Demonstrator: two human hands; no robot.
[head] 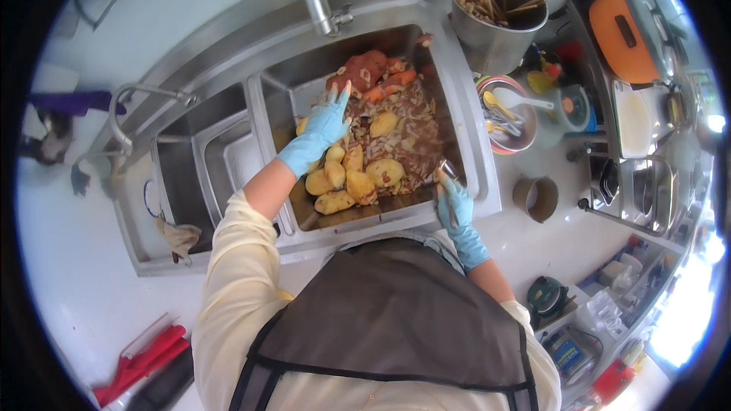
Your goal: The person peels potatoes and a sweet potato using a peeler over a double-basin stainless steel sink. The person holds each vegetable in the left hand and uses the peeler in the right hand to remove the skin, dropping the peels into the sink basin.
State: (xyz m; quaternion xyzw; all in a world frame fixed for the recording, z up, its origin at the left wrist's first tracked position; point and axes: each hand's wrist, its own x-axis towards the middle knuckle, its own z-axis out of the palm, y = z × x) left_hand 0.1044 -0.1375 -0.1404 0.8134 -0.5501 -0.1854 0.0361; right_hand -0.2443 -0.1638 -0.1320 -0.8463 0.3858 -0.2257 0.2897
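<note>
My left hand point(325, 125), in a light blue glove, reaches over the large sink basin point(337, 222) with its fingers apart. Its fingertips are by a large reddish-brown root vegetable point(365, 71); whether they touch it I cannot tell. Beside that lie orange carrots point(391, 85). Peeled yellow potatoes point(361, 185) are gathered near the basin's front, below my left wrist, and one more potato point(384, 124) rests on a heap of peelings point(414, 137). At the right front corner, my gloved right hand point(457, 202) grips a slim metal kitchen tool point(448, 169), possibly a peeler.
A faucet point(317, 0) rises behind the basin. To the left is a smaller sink basin point(228, 154) with a second faucet point(117, 120). A metal pot point(485, 45) of sticks, a bowl of utensils point(522, 140) and a bucket point(535, 198) stand right, before a rack point(605, 85).
</note>
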